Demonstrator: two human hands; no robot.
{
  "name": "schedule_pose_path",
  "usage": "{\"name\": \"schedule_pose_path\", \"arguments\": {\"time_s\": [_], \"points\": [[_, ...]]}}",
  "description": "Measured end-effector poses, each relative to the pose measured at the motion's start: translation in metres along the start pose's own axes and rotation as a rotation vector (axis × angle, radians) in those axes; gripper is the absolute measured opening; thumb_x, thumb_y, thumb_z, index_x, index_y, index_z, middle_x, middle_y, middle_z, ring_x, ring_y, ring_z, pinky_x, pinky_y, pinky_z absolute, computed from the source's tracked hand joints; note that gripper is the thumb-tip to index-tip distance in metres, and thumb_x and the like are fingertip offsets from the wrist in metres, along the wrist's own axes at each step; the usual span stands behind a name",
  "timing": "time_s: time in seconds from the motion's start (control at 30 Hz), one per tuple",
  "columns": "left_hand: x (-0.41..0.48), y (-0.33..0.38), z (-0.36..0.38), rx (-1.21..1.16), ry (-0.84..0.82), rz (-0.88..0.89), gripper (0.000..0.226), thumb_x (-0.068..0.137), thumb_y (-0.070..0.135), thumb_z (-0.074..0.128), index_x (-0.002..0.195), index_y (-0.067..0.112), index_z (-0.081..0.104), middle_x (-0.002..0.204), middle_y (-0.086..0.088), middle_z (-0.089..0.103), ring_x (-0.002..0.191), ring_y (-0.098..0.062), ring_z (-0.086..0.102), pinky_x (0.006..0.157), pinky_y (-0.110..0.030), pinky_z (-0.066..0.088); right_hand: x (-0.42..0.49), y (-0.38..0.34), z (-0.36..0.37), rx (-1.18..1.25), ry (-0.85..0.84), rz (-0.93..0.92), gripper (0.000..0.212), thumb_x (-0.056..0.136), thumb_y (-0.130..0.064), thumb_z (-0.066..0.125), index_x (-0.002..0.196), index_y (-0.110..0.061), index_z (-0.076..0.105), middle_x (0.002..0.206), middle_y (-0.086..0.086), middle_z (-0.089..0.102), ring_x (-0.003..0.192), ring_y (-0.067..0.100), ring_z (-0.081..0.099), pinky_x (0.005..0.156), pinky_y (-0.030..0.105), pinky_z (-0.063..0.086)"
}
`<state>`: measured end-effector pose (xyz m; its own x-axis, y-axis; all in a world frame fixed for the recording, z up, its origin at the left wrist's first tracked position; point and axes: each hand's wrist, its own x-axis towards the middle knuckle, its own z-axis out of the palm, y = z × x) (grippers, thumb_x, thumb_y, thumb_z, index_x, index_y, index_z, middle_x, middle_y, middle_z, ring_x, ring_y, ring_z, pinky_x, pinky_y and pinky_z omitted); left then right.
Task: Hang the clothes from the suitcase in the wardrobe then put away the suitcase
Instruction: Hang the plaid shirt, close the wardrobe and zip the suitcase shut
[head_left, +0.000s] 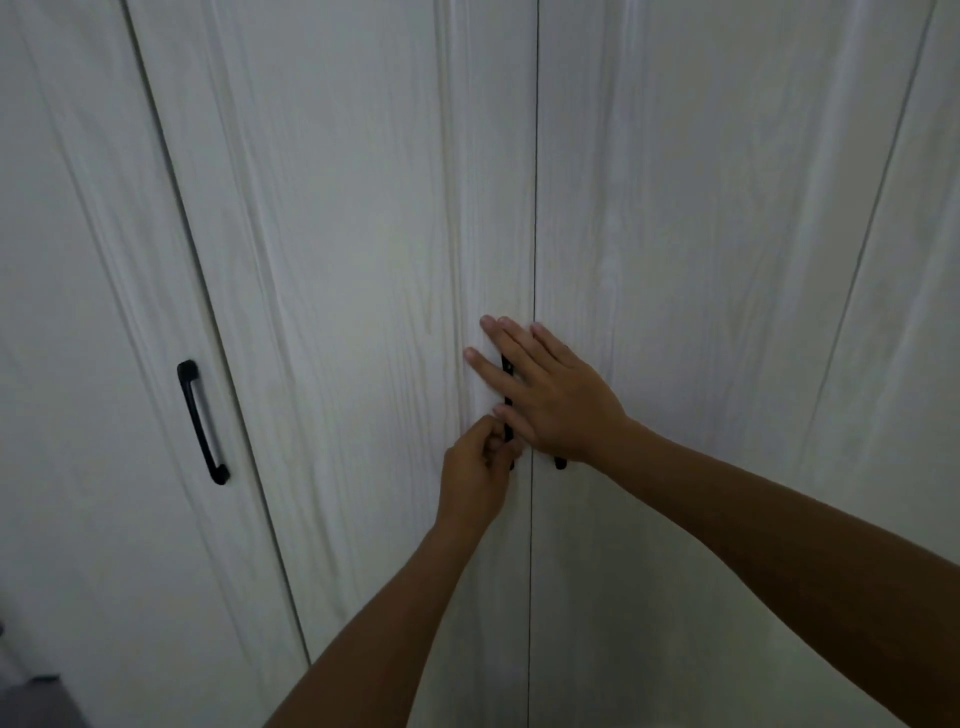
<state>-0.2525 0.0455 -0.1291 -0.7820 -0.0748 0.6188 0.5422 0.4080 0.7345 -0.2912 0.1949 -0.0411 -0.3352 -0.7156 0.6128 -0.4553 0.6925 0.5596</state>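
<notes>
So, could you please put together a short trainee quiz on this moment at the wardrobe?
1. True or false: the wardrobe is shut.
2. Which hand curls its fingers round a door handle? A: the left hand. B: the right hand.
3. Fill in: the far-left handle, which nobody touches, is coloured ____.
Key: 1 true; 2 A; 3 black.

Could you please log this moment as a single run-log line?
wardrobe doors shut | left hand grips handle | right hand flat over seam
</notes>
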Motion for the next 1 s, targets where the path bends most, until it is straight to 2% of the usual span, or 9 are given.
{"name": "schedule_pose_path", "arguments": {"time_s": [0.07,0.23,0.33,0.43,0.57,0.7,0.83,0.93,1.0], "points": [[-0.004,0.001,-0.002,-0.019,0.010,-0.037,0.011,0.097,0.008,0.067,0.086,0.012,0.066,0.081,-0.004,0.070,0.075,-0.018,0.068,0.069,-0.020,0.056,0.000,-0.001,-0.002,0.015,-0.013,-0.004,0.069,0.104,-0.045,0.036,0.162,-0.017,0.011,0.169,0.017,0.001,0.157,0.030,0.001,0.123,0.050,0.016],[-0.026,0.009,-0.035,-0.220,-0.114,-0.280,0.016,0.101,0.008,0.060,0.108,0.009,0.074,0.105,0.000,0.076,0.095,-0.003,0.070,0.086,-0.015,0.051,0.001,-0.005,-0.010,0.152,-0.113,0.027,0.076,0.095,-0.039,0.047,0.161,-0.017,0.018,0.169,0.016,-0.006,0.156,0.030,-0.004,0.126,0.051,0.010],[-0.057,0.009,-0.072,-0.238,-0.078,-0.447,0.016,0.100,0.014,0.060,0.108,0.015,0.075,0.102,0.003,0.079,0.098,-0.014,0.073,0.088,-0.028,0.056,-0.002,-0.025,-0.013,0.455,-0.069,0.129,0.062,0.093,-0.035,0.049,0.151,-0.015,0.044,0.169,0.012,0.012,0.156,0.029,0.005,0.123,0.056,0.017],[-0.096,0.006,-0.118,-0.237,-0.019,-0.539,0.018,0.103,0.019,0.057,0.110,0.013,0.072,0.101,-0.002,0.079,0.099,-0.022,0.074,0.090,-0.036,0.058,-0.009,-0.061,-0.018,0.683,0.105,0.288,0.053,0.094,-0.034,0.054,0.143,-0.014,0.055,0.160,0.012,0.036,0.153,0.031,0.022,0.119,0.058,0.026],[-0.154,0.000,-0.188,-0.231,0.124,-0.618,0.021,0.104,0.022,0.055,0.111,0.009,0.071,0.102,-0.006,0.079,0.100,-0.028,0.074,0.090,-0.038,0.057,-0.015,-0.122,-0.034,0.971,0.194,0.429,0.051,0.096,-0.034,0.055,0.143,-0.016,0.054,0.148,0.003,0.049,0.141,0.018,0.042,0.117,0.041,0.035],[-0.215,-0.009,-0.254,-0.219,0.286,-0.679,0.028,0.108,0.025,0.047,0.112,0.009,0.070,0.104,-0.008,0.078,0.099,-0.028,0.074,0.090,-0.041,0.057,-0.015,-0.199,-0.044,1.417,0.037,0.545,0.047,0.097,-0.036,0.052,0.143,-0.023,0.053,0.130,-0.004,0.058,0.116,0.007,0.059,0.096,0.020,0.049],[-0.289,-0.026,-0.310,-0.229,0.474,-0.828,0.034,0.109,0.028,0.041,0.113,0.009,0.069,0.103,-0.008,0.079,0.100,-0.029,0.074,0.090,-0.040,0.059,-0.016,-0.289,-0.026,1.716,-0.183,0.758,0.044,0.094,-0.047,0.048,0.131,-0.026,0.060,0.116,0.003,0.067,0.100,0.023,0.069,0.085,0.038,0.056],[-0.349,-0.033,-0.345,-0.246,0.611,-0.947,0.036,0.110,0.030,0.040,0.113,0.010,0.070,0.100,-0.005,0.079,0.100,-0.027,0.073,0.086,-0.036,0.059,-0.023,-0.358,-0.015,1.867,-0.370,0.868,0.029,0.105,-0.026,0.046,0.128,-0.014,0.061,0.119,0.022,0.065,0.091,0.031,0.068,0.080,0.039,0.053],[-0.382,-0.037,-0.363,-0.255,0.683,-1.021,0.037,0.110,0.032,0.041,0.114,0.010,0.071,0.100,-0.006,0.079,0.100,-0.027,0.073,0.087,-0.037,0.059,-0.029,-0.398,-0.012,1.930,-0.496,0.928,0.030,0.108,-0.018,0.040,0.127,-0.009,0.061,0.123,0.029,0.062,0.086,0.030,0.068,0.076,0.037,0.053]]}}
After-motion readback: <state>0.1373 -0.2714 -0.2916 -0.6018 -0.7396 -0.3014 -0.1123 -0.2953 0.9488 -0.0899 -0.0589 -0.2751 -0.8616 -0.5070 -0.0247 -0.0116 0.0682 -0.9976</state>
